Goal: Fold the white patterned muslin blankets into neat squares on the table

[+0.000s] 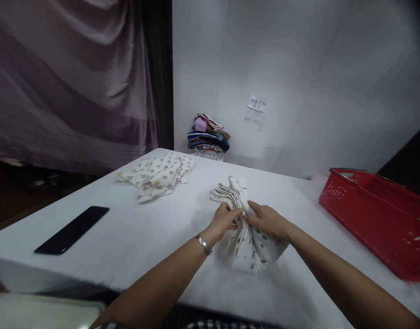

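Note:
Both of my hands grip a white cloth (246, 249) with dark spots, gathered into several layered folds over the table. My left hand (225, 219) is closed on the stacked folds at its left side, thumb on top. On the other side, my right hand (268, 220) pinches the cloth near its middle, fingertips close to the left thumb. The folded edges fan out above the hands, and the lower part spreads downward. Farther left, a second white cloth (162, 173) with grey and yellow prints lies crumpled, apart from my hands.
A black flat phone-like slab (72, 230) lies at the table's left. On the right stands a red plastic basket (370, 219) with a metal handle. A stack of folded fabrics (209, 139) sits at the far edge by the wall. The white table (134, 246) ends in front of me.

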A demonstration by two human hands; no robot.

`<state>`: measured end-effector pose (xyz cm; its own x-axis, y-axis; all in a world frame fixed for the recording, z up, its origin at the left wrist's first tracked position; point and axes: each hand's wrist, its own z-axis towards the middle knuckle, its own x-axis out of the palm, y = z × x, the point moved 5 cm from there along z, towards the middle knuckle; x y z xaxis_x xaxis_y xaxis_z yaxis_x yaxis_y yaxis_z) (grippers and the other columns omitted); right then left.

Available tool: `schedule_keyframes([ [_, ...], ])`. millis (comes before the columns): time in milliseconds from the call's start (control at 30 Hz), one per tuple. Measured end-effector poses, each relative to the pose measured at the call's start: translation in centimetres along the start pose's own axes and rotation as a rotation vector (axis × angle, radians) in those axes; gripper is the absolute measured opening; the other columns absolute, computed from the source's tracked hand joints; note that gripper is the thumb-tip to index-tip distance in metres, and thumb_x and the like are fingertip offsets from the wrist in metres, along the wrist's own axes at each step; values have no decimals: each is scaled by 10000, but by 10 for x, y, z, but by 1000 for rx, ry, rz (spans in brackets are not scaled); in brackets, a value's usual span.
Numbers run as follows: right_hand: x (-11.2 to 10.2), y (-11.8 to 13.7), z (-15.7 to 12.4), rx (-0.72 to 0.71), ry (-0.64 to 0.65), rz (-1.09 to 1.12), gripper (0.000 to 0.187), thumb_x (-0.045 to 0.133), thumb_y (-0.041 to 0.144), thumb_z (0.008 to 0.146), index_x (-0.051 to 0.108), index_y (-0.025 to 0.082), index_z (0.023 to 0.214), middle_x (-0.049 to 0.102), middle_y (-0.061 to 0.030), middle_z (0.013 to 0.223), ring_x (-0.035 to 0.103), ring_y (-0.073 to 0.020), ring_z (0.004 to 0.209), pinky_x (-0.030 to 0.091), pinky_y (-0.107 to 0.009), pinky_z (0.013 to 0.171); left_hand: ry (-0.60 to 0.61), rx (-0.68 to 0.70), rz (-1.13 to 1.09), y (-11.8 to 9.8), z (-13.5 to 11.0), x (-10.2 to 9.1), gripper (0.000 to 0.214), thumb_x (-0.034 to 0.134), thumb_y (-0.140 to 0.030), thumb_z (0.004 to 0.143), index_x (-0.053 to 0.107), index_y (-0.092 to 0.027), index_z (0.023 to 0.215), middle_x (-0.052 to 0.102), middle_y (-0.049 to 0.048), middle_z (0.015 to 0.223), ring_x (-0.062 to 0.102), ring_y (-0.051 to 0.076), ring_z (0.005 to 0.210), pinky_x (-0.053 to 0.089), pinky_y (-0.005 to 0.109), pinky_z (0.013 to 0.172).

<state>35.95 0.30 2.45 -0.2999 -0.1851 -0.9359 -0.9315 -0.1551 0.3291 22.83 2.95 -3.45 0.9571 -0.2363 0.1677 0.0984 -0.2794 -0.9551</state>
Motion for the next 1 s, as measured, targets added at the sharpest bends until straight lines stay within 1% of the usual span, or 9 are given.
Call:
schedule_keyframes([
  [200,-16,-24,-19,115,19,-55,1009,581,677,609,248,133,1391,531,-191,1208,506,-338,1090,394,-354,826,214,-13,-110,-12,-18,39,296,668,-330,625,448,-180,754,545,-5,730,582,124,651,511,312,659],
  [300,-19,-30,-30,132,-31,-117,1077,616,655,570,200,111,1402,501,-206,1241,504,-334,1096,391,-361,845,321,-13,-50,-15,-25,56,261,628,-335,622,524,-186,810,610,18,808,610,155,753,493,312,722],
  [400,-21,-43,-41,169,-100,-150,913,593,599,624,296,131,1350,556,-181,1176,546,-317,1030,405,-351,790,376,37,99,-17,-30,68,286,576,-365,642,583,-211,882,648,33,920,600,189,909,466,319,792],
  [500,-27,-60,-56,178,-144,-113,620,575,467,680,432,217,1229,640,-77,1018,602,-257,887,407,-288,679,410,134,184,-23,-32,80,319,554,-365,632,600,-235,920,651,37,1003,558,212,1027,445,321,830],
  [567,-40,-73,-68,186,-188,-80,548,564,383,694,449,248,1212,650,-38,983,605,-226,849,396,-259,650,456,181,206,-22,-31,90,384,559,-354,616,587,-244,983,660,42,991,564,217,1016,440,318,833],
  [633,-63,-87,-84,207,-279,-83,579,558,337,699,424,248,1255,639,-41,1024,595,-220,874,397,-253,675,522,192,242,-12,-27,100,441,572,-359,608,569,-233,1032,670,50,941,587,214,953,438,313,831],
  [733,-112,-112,-113,279,-447,-165,596,557,302,703,422,230,1279,621,-62,1076,577,-232,914,397,-264,727,582,192,405,21,-12,107,394,557,-408,647,589,-211,987,670,60,855,605,210,862,447,311,811],
  [867,-190,-157,-156,416,-648,-341,588,560,291,717,426,268,1289,595,-55,1128,556,-244,940,392,-284,760,495,270,733,74,15,95,295,515,-418,707,631,-245,915,667,61,926,598,227,902,442,338,850],
  [1000,-264,-215,-188,635,-759,-597,604,560,332,723,422,240,1304,587,-87,1119,555,-261,916,396,-307,730,451,356,832,105,34,79,222,521,-420,708,650,-311,852,662,25,977,587,241,945,435,350,906],
])
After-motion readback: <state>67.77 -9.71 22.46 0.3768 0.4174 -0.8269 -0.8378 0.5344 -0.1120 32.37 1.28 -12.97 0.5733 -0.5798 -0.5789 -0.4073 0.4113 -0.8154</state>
